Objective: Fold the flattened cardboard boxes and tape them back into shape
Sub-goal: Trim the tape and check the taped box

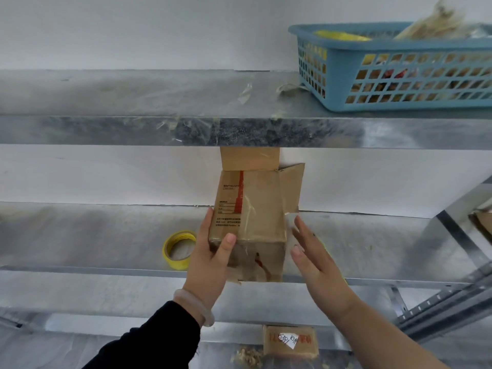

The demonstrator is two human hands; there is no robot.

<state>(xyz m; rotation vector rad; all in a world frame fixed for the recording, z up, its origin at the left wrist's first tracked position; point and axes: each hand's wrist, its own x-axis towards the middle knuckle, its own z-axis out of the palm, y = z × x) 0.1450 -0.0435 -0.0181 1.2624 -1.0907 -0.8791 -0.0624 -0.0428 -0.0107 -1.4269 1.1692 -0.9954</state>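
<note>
A small brown cardboard box [255, 217] with a red stripe and printed text is held over the middle metal shelf [93, 235], its far flaps standing open and clear tape across its near end. My left hand [210, 251] grips the box's left side, thumb on the top near corner. My right hand [314, 251] is flat with straight fingers just beside the box's right side; whether it touches the box I cannot tell. A yellow-cored roll of tape [179, 249] lies on the shelf left of the box.
A blue plastic basket [399, 75] with mixed contents stands on the upper shelf [133, 102], right side, near scraps of clear tape. A taped cardboard box with a white label [290, 342] sits on the lowest level. More cardboard [482, 222] shows at the right edge.
</note>
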